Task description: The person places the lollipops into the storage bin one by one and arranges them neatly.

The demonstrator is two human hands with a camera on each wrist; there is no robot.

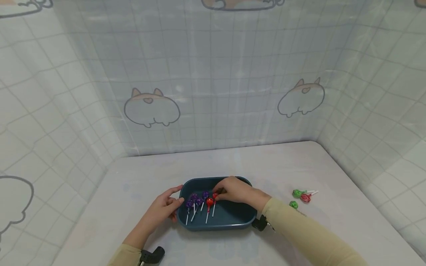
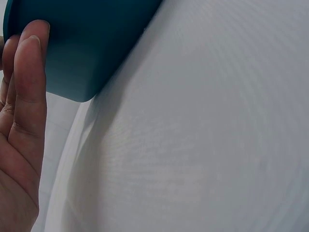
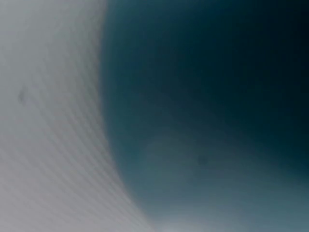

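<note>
A dark teal tray point(image 1: 229, 226) stands on the table, holding several purple lollipops point(image 1: 194, 197) at its left end and a red lollipop point(image 1: 209, 202) beside them. My right hand point(image 1: 234, 190) reaches in over the tray and pinches the head of another red lollipop point(image 1: 215, 195), whose white stick points toward me. At the tray's left end rests my left hand point(image 1: 163, 207), thumb at the rim. The left wrist view shows its fingers point(image 2: 30, 72) fairly straight against the tray's outer wall point(image 2: 91, 53). Only the blurred tray point(image 3: 193, 145) and table appear in the right wrist view.
To the right of the tray on the white table point(image 1: 139, 177) lie a green lollipop point(image 1: 297, 193), a red lollipop point(image 1: 306, 198) and another green one point(image 1: 293, 204), partly hidden by the right sleeve point(image 1: 299, 229). Patterned fabric walls point(image 1: 219, 74) enclose the table's back and sides.
</note>
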